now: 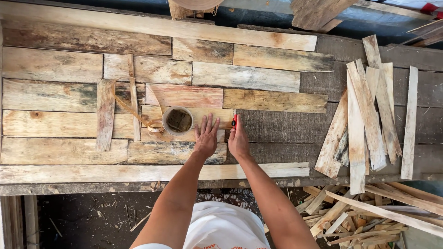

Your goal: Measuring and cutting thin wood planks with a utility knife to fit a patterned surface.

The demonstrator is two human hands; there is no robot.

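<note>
Left hand (206,135) flat, fingers spread, on plank (184,133) beside cup (178,121); right hand (238,138) gripping red tool (234,121) at plank's right end; bare bench (281,129) beyond.

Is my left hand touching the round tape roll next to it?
Apart. The head view shows bare wood between the left hand and the round tape roll.

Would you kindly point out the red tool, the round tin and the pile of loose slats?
red tool (235,121), head view, its red tip above the right hand.
round tin (178,121), head view, its dark inside.
loose slats (369,115), head view, a middle slat.
</note>
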